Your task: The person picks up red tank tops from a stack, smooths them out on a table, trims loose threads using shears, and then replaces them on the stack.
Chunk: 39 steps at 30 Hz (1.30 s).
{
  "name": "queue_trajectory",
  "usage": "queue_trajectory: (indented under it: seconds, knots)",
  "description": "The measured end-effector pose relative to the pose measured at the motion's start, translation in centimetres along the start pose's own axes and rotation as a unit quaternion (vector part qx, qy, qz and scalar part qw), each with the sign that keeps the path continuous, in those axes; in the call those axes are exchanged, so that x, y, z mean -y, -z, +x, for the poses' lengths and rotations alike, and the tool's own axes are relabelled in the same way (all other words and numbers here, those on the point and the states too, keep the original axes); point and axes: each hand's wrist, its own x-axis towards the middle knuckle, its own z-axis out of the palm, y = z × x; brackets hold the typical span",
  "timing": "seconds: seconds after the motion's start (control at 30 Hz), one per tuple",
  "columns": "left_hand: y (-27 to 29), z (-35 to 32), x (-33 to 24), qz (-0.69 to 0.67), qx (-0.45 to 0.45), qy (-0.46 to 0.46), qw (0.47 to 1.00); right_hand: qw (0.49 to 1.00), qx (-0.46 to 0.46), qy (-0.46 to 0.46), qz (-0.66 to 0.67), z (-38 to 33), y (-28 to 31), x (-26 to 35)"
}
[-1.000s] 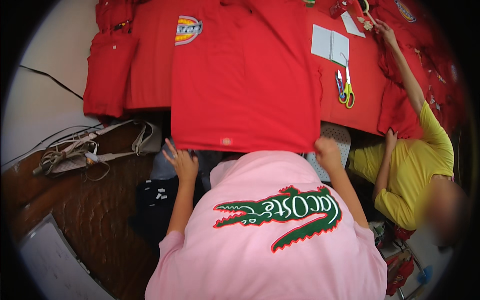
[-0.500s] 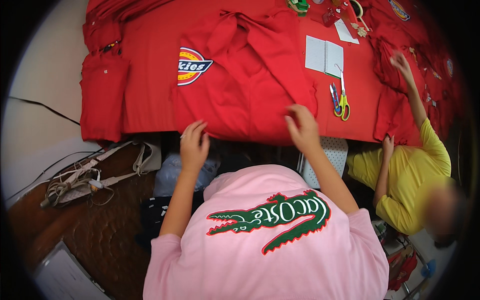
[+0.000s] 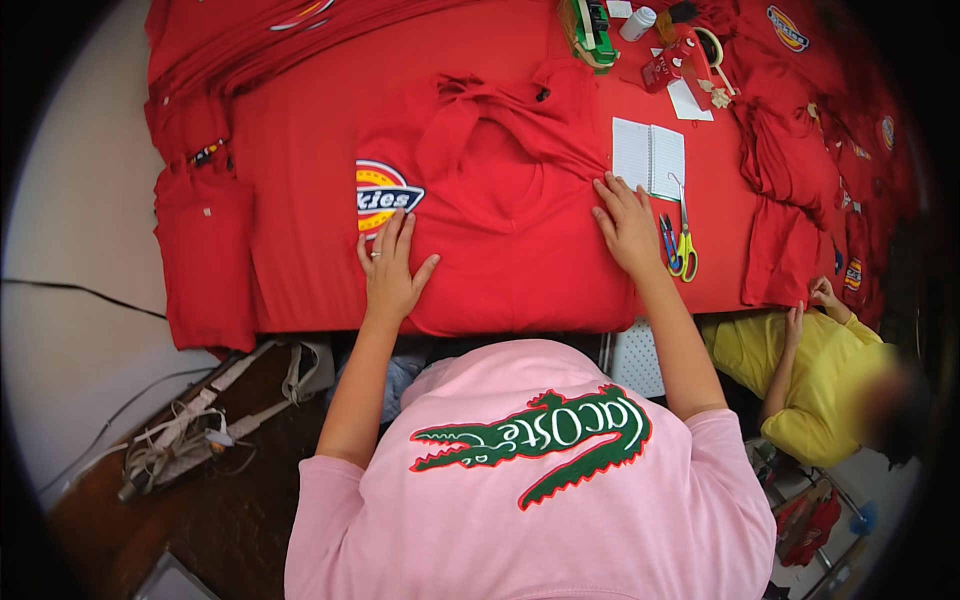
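Note:
A red shirt (image 3: 500, 215) lies spread on the red-covered table (image 3: 300, 190), its collar end rumpled toward the far side. My left hand (image 3: 390, 265) rests flat on the shirt's near left part, fingers apart, with a ring on one finger. It lies just below a round coloured badge (image 3: 383, 195). My right hand (image 3: 625, 225) presses flat on the shirt's right edge, fingers spread. Neither hand grips anything.
A small open notebook (image 3: 650, 158) and scissors (image 3: 683, 240) lie right of my right hand. Folded red garments (image 3: 200, 250) hang at the table's left, and more are piled at the right (image 3: 790, 190). A person in yellow (image 3: 800, 380) crouches at the right. Straps (image 3: 200, 430) lie on the floor.
The red shirt was held up by its lower edge a second ago. It has been laid down on the table, and both hands now rest flat on it.

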Motion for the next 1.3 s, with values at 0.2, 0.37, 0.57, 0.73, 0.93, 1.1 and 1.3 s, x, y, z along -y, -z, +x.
queue_trajectory:
  seconds: [0.2,0.37,0.57,0.73,0.93,1.1,1.3]
  knots:
    - [2.2,11.9,0.2,-0.175,-0.14,-0.033,0.974,0.98,-0.016,-0.12,0.156,11.1,1.9,1.5]
    - [0.7,20.3,0.7,-0.123,-0.107,-0.065,0.984,0.989,-0.097,-0.042,0.099,16.8,-2.2,5.7]
    - [1.7,24.5,1.9,-0.335,0.141,0.054,0.93,0.98,-0.108,-0.066,0.156,18.6,-4.0,2.8]
    - [-0.6,27.1,5.6,-0.586,-0.001,0.18,0.79,0.977,-0.176,-0.074,0.089,21.0,-2.5,3.7]
    - [0.5,29.2,4.7,-0.31,0.112,0.165,0.929,0.983,-0.131,-0.067,0.107,20.4,-3.6,2.1]
    - [15.5,28.1,2.2,-0.566,-0.051,-0.005,0.823,0.859,-0.175,0.011,0.481,21.5,14.3,7.7]
    - [38.8,15.8,-6.5,-0.454,-0.02,-0.459,0.763,0.823,-0.072,0.316,0.466,13.0,34.5,17.1]
